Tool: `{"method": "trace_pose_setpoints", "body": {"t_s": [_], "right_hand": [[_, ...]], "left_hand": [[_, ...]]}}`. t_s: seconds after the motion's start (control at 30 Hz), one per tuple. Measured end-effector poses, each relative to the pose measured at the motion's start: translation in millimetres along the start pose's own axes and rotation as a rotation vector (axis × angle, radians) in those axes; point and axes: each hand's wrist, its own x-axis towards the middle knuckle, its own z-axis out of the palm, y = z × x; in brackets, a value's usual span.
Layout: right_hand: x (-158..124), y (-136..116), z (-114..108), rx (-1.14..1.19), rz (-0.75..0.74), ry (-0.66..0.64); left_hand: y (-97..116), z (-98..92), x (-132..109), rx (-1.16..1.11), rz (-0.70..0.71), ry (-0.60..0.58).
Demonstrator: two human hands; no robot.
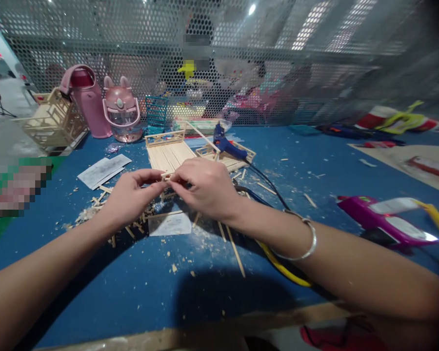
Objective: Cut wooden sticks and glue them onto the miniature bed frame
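Note:
My left hand (135, 195) and my right hand (208, 187) meet above the middle of the blue table, fingertips almost touching. Both pinch a small piece of pale wooden stick (167, 177); its full shape is hidden by the fingers. Just behind them lies a flat panel of wooden sticks (171, 156) with a low railing at its far edge. A dark blue glue gun (229, 146) rests on a second stick frame (247, 155) to the right. Under my hands are scattered loose sticks (131, 231) and a white paper slip (170, 224).
Purple corded device (384, 222) stands at the right, with a yellow cable (281, 268) near my right forearm. At the back left are a pink flask (89, 105), a clear pink bottle (121, 114) and a wooden model (54, 122). Perforated metal screen (131, 44) closes the back.

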Motion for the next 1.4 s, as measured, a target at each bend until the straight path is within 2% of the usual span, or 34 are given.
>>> {"method": "trace_pose_setpoints", "body": {"t_s": [0.17,0.47,0.63,0.97,1.1,1.2,1.3,1.4], "right_hand": [[-1,0,1,0.024,0.019,0.02],[-7,-1,10,0.151,0.079,0.137],[-8,-2,11,0.156,0.106,0.124],[-7,0,10,0.065,0.034,0.067],[-9,5,6,0.147,0.029,0.143],[-11,7,2,0.17,0.05,0.202],[-14,6,3,0.182,0.085,0.184],[-17,4,7,0.218,0.184,0.159]], "left_hand": [[1,0.9,-1,0.03,0.008,0.073],[0,2.8,-2,0.007,0.032,0.086],[0,2.0,-2,0.034,0.035,0.087],[6,9.0,-7,0.213,0.089,0.158],[5,10.1,-7,0.239,0.075,0.174],[3,9.3,-7,0.245,0.071,0.171],[3,8.6,-6,0.238,0.064,0.172],[4,8.4,-6,0.222,0.052,0.168]]}}
